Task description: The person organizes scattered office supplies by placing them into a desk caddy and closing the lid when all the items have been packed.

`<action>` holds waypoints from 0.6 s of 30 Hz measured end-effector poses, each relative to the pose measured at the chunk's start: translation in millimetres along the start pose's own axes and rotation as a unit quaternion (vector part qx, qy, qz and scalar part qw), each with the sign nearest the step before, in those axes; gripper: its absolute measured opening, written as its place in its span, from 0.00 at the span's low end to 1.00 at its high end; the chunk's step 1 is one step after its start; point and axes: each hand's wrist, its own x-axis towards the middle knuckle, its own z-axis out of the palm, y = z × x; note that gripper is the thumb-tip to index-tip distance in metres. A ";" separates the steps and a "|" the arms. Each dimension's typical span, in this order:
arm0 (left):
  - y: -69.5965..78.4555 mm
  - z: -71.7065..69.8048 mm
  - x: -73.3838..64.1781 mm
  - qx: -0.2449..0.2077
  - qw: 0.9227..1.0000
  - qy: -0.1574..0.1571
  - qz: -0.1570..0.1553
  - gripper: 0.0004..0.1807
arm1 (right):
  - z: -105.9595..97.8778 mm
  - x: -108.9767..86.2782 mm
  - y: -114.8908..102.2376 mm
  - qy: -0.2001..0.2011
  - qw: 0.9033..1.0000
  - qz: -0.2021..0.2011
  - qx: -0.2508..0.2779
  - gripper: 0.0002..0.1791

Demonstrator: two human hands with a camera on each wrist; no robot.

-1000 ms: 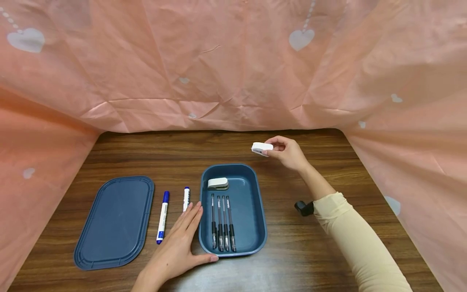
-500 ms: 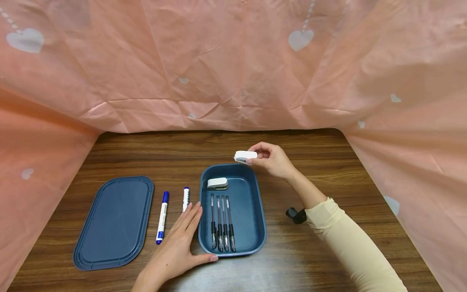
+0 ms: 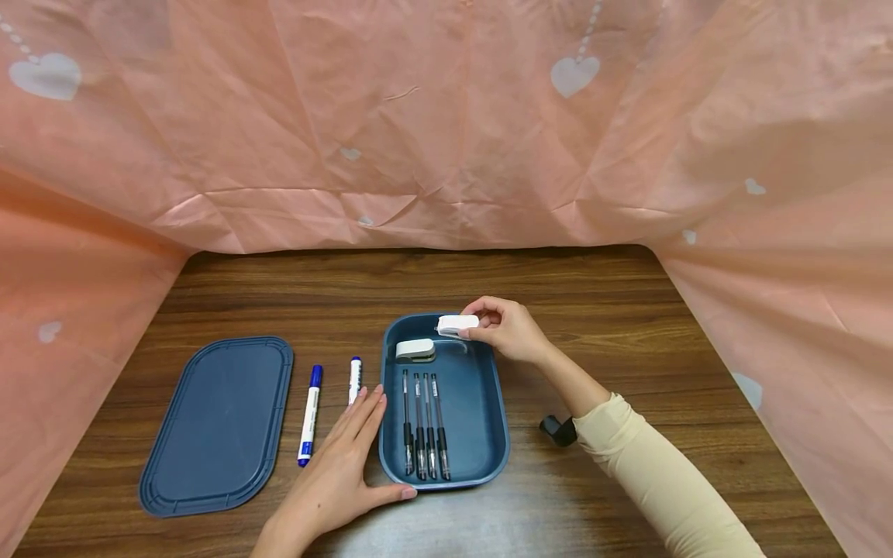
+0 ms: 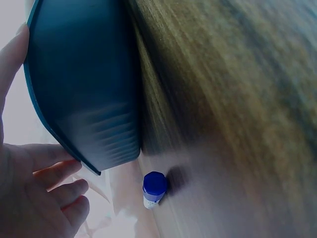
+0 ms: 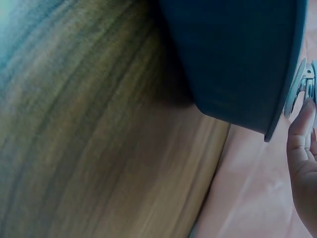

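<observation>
My right hand (image 3: 512, 332) pinches a small white stapler (image 3: 455, 325) by one end, over the far edge of a blue box (image 3: 476, 411). In the right wrist view the stapler (image 5: 308, 89) appears beyond the box rim, with the thumb on its metal part. A second white stapler (image 3: 415, 349) lies in the box's far left corner. Several black gel pens (image 3: 425, 426) lie side by side below it. My left hand (image 3: 338, 473) rests with straight fingers at the box's left side, its thumb at the near rim. It partly hides a marker (image 3: 355, 380).
Left of my left hand lies a blue-capped white marker (image 3: 310, 415). Farther left a blue lid (image 3: 218, 426) lies flat on the wooden table (image 3: 593, 496). Pink curtain (image 3: 446, 139) encloses the back and both sides.
My right hand has carried the stapler left and toward me, from the table behind the box to over its far rim. The left hand stays in place.
</observation>
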 end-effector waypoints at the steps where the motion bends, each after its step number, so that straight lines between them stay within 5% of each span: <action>1: -0.1 0.0 -0.1 0.000 1.000 0.001 0.001 0.65 | 1.4 -0.7 0.9 0.001 1.000 -0.003 -0.003 0.16; 18: 0.6 -0.9 0.0 0.001 1.000 -0.002 -0.003 0.65 | 9.1 -7.7 12.1 0.023 0.995 -0.056 -0.076 0.14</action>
